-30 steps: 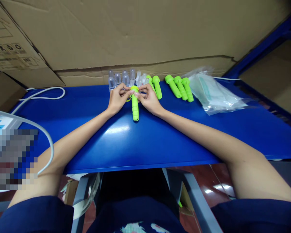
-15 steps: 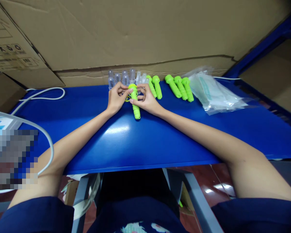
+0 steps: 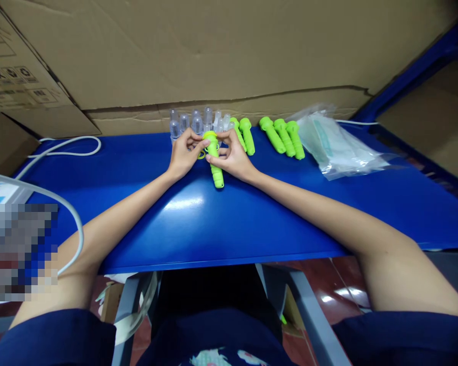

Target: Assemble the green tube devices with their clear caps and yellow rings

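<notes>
My left hand (image 3: 183,152) and my right hand (image 3: 232,156) meet at the far middle of the blue table (image 3: 229,213). Both are closed round the head end of a bright green plastic handle (image 3: 215,161), whose ribbed shaft points back toward me and slightly right. A thin yellow-green ring (image 3: 201,154) shows between my left fingers and the handle. Just behind my hands stands a cluster of clear plastic caps (image 3: 193,122).
Two green handles (image 3: 246,135) lie right of my hands, three more (image 3: 283,136) further right. Clear plastic bags (image 3: 336,145) lie at the far right. A white cable (image 3: 66,147) and a white device (image 3: 0,193) sit at left. Cardboard boxes (image 3: 213,51) wall the back.
The green handle's free end has swung to the right while both hands keep hold of its head. The hands have hardly shifted.
</notes>
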The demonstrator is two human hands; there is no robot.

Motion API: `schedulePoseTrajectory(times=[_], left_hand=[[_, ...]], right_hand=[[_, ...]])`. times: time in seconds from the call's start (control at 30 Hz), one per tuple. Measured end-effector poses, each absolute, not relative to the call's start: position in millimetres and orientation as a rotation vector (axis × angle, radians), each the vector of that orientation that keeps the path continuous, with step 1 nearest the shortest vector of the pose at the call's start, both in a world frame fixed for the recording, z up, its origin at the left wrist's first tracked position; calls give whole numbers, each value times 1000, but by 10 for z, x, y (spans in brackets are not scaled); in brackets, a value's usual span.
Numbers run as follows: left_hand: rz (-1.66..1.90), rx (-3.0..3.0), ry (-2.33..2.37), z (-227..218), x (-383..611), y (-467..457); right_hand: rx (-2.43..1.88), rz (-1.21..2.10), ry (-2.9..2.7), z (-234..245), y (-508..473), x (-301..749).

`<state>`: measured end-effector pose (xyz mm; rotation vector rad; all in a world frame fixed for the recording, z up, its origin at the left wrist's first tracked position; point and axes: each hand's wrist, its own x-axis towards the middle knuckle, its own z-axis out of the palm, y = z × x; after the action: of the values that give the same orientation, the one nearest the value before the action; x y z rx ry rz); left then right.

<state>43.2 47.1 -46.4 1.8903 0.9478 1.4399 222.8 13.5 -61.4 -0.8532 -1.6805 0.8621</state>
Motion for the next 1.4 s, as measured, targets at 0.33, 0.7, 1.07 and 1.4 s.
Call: schedulePoseTrajectory(times=[0.33, 0.7, 1.07, 1.4], left_hand=[[1458, 1855, 942, -468, 443, 472], [1451, 1864, 904, -478, 430, 475], [1411, 1880, 942, -478, 422, 482], [1442, 1879, 938, -496, 427, 485]], right_hand=[[-889, 816, -1684, -565, 82, 2198], [-931, 765, -1664, -489, -2, 2181], [-944, 748, -1681, -526, 31, 2195], [-934, 751, -1673, -530, 35, 2196]])
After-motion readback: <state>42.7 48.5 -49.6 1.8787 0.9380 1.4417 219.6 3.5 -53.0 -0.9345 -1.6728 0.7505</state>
